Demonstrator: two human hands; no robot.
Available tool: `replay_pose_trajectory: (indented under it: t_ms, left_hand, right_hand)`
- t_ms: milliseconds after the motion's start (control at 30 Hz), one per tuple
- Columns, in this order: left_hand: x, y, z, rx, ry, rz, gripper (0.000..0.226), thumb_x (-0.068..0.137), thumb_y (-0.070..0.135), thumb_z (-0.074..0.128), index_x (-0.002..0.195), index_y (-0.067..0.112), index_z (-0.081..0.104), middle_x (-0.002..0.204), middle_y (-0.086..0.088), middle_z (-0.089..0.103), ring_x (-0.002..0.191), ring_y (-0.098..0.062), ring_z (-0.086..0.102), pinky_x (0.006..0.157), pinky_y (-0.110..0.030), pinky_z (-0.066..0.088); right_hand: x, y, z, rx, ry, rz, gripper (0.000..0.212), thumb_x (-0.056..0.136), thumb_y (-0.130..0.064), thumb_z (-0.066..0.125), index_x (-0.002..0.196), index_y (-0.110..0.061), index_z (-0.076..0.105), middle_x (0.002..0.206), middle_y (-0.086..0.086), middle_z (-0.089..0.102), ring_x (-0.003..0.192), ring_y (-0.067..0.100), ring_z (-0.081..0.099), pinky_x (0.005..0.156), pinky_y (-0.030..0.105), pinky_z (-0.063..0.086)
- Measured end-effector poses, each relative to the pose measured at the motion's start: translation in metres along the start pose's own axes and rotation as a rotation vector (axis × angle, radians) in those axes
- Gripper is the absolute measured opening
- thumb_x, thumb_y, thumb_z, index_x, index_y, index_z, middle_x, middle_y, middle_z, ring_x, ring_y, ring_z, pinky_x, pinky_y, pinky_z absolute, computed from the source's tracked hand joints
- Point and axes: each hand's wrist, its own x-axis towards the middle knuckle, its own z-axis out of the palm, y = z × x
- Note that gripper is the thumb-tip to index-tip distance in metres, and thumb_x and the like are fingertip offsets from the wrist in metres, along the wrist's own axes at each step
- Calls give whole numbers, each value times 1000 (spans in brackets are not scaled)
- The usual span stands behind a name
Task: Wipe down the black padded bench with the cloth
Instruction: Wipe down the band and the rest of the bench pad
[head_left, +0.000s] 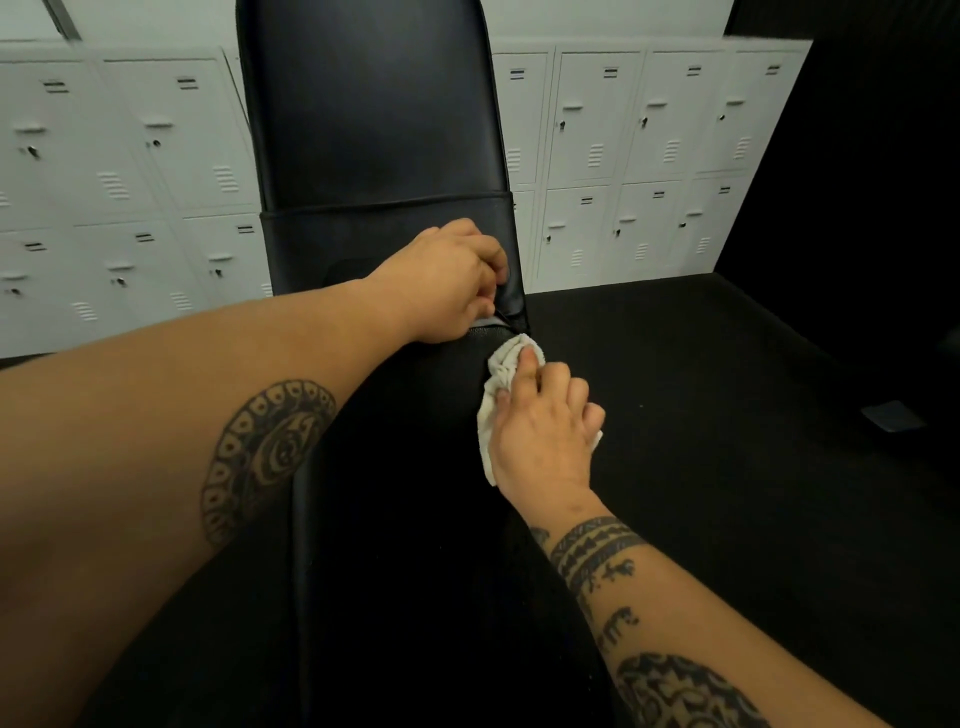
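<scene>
**Cloth at the hinge gap, right edge of the worktop**

The black padded worktop (405, 545) ran away from the camera, and its back pad (374, 114) was tilted up at the far end. The left hand (441, 283) reached across, fingers curled over the right edge of the back pad's lower section, gripping it. The right hand (540, 431) held a bunched white cloth (506, 364). Its fingers were curled round the cloth and the index finger pressed on top. The cloth sat on the right edge of the seat part, just below the gap where the two pads met and just beside the left hand. Both forearms were bare and tattooed. White lockers (623, 156) stood behind, and a dark floor (727, 415) lay to the right.
</scene>
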Motion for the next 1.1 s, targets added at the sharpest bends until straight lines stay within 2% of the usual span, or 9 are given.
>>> replay_pose_trajectory:
  t_ms: [200, 333, 433, 567, 633, 767, 833, 1000, 1100]
  left_hand:
    - [1, 0, 0, -50, 0, -37, 13, 92, 31, 70, 93, 20, 79, 124, 14, 61, 123, -15, 44, 105, -38, 42]
    - [0, 2, 2, -84, 27, -49, 13, 91, 31, 72, 91, 20, 78, 123, 14, 61, 124, -14, 43, 104, -31, 38]
    - [-6, 1, 6, -92, 61, -35, 14, 91, 30, 72, 94, 18, 79, 124, 12, 63, 124, -17, 45, 107, -39, 40]
    - [-18, -2, 11, -78, 113, 14, 16, 92, 30, 70, 99, 19, 79, 126, 7, 66, 124, -23, 49, 103, -51, 44]
    - [-24, -4, 12, -63, 111, 28, 18, 94, 30, 69, 104, 18, 78, 131, 5, 66, 128, -24, 50, 105, -51, 43]
    - [-44, -11, 12, 3, 98, 100, 32, 94, 31, 67, 120, 14, 74, 142, -2, 61, 142, -26, 46, 116, -48, 38]
    - [-55, -13, 11, 92, 122, 101, 36, 91, 34, 69, 118, 11, 75, 140, -6, 63, 141, -28, 48, 116, -47, 39]
    - [-72, -14, 0, 242, 108, 37, 27, 97, 31, 62, 106, 12, 79, 133, -6, 68, 135, -29, 55, 114, -59, 37]
    - [-63, -8, -16, 271, 6, -56, 35, 104, 35, 50, 124, 16, 72, 147, 1, 58, 140, -28, 51, 117, -54, 34]
  right_hand:
    - [23, -32, 3, -33, 76, -110, 58, 93, -26, 52, 145, 0, 43, 125, 15, 52, 97, 33, 47, 75, 43, 37]
    - [23, -11, 2, -70, 122, -336, 56, 94, -31, 54, 141, -2, 49, 115, 13, 56, 91, 32, 49, 69, 42, 39]
    - [22, 11, 1, -100, 138, -500, 53, 93, -31, 58, 140, -7, 51, 111, 9, 57, 89, 31, 50, 68, 41, 39]
    - [28, 2, 3, 26, 193, -254, 51, 93, -31, 44, 136, -5, 53, 107, 14, 54, 90, 33, 49, 72, 44, 42]
    - [25, -22, 11, 128, 208, -155, 49, 91, -26, 51, 134, -2, 55, 110, 16, 55, 92, 34, 48, 74, 45, 44]
    - [25, -14, 18, 150, 262, -342, 47, 91, -27, 52, 131, -5, 58, 110, 13, 57, 90, 32, 49, 72, 43, 45]
    - [26, 5, 13, 171, 277, -420, 43, 93, -28, 56, 131, -10, 60, 108, 10, 57, 91, 31, 50, 72, 44, 47]
    - [11, 1, 18, 419, 264, -201, 49, 90, -21, 69, 137, -11, 57, 116, 8, 59, 107, 25, 50, 95, 38, 44]
    - [3, -16, 20, 403, 277, -169, 50, 89, -21, 69, 135, -6, 56, 123, 15, 55, 113, 27, 47, 100, 42, 42]
